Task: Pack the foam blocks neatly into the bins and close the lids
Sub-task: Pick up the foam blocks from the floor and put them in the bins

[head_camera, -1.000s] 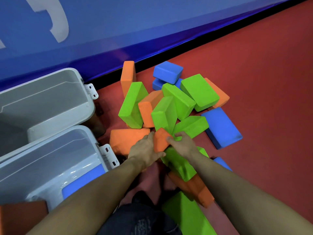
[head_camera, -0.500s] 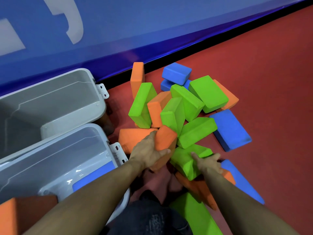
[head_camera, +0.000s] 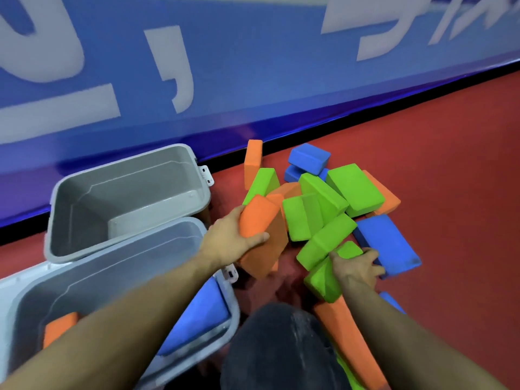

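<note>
Two grey plastic bins stand open on the red floor [head_camera: 450,164] against the blue banner wall [head_camera: 253,80]: the far bin [head_camera: 84,192] bare inside, the near bin [head_camera: 33,291] holding a blue foam block [head_camera: 197,313] and an orange foam block [head_camera: 59,327]. Just right of them lies a loose heap of green, orange and blue rectangular foam blocks [head_camera: 323,215]. The left hand [head_camera: 230,240] grips a big orange foam block [head_camera: 261,235] lifted at the heap's near-left edge, while the right hand [head_camera: 354,268] curls over a green foam block [head_camera: 326,274] low in the pile.
</note>
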